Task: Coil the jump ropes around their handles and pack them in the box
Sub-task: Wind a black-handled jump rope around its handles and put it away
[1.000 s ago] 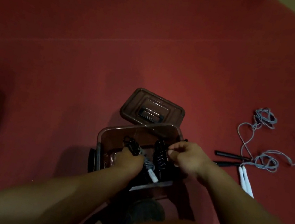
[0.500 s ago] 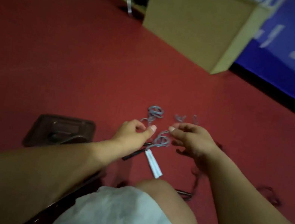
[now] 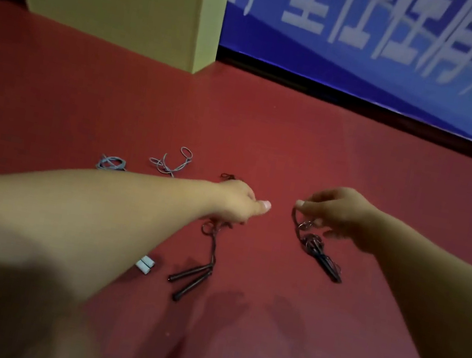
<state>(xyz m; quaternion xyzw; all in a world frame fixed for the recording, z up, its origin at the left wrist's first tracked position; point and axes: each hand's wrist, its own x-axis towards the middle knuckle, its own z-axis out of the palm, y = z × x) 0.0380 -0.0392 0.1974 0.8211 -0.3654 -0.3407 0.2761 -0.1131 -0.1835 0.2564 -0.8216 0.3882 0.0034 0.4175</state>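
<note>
Two hands: mid-frame above the red floor [image 3: 269, 128].
Left hand [image 3: 237, 201]: fingers curled, gripping thin dark rope [image 3: 214, 238] running down to paired black handles [image 3: 190, 278].
Right hand [image 3: 336, 212]: pinching tangled black rope bundle [image 3: 319, 253] at centre right.
Grey rope [image 3: 169, 162]: loose, upper left.

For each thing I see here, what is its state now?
left hand: grips the dark rope.
right hand: pinches the second dark rope.
dark rope: uncoiled, handles on floor.
second dark rope: partly bunched, lower end on floor.
grey rope: loose on floor.
</note>
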